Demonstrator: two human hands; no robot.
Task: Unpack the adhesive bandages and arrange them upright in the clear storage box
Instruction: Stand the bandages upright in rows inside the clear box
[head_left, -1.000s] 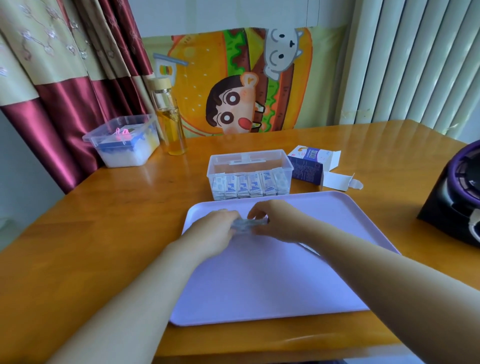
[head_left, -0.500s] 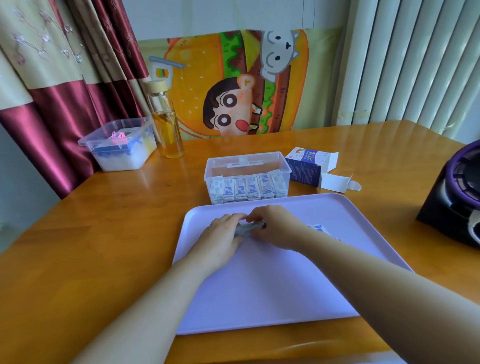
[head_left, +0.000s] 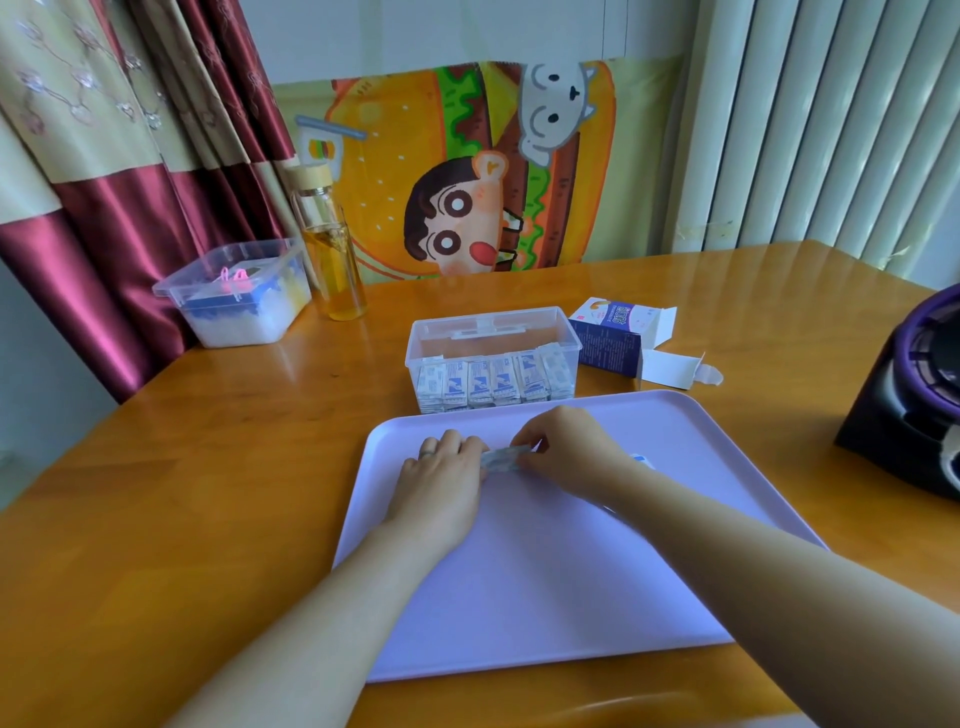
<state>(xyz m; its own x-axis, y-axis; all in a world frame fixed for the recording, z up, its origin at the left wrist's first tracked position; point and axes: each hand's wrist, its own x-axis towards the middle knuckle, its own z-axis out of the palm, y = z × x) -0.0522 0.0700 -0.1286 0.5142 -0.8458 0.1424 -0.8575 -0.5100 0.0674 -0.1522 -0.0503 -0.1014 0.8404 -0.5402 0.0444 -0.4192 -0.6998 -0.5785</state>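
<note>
- Both hands sit about where they were half a second ago, at the far middle of the lavender tray (head_left: 545, 582); the small bundle between them now shows a little more clearly.
- The left hand (head_left: 441, 480) lies palm down on the tray, fingers held together, their tips against the left end of a small stack of adhesive bandages (head_left: 503, 460) (a ring shows on one finger).
- The right hand (head_left: 569, 449) pinches the right end of that stack between thumb and fingertips, the other fingers curled.
- Another wrapped bandage (head_left: 641, 460) peeks out on the tray just beyond the right wrist, mostly hidden.
- The clear storage box (head_left: 493, 332) stands on the wooden table (head_left: 208, 467) just past the tray's far edge, with a row of bandages (head_left: 493, 382) upright along its near wall.
- The opened bandage carton (head_left: 615, 338) lies just right of the box, flaps spread.
- A glass bottle (head_left: 332, 249) of yellow liquid and a second plastic container (head_left: 234, 296) stand near the table's far left corner.
- A dark purple-rimmed device (head_left: 919, 395) sits at the right edge of the table.
</note>
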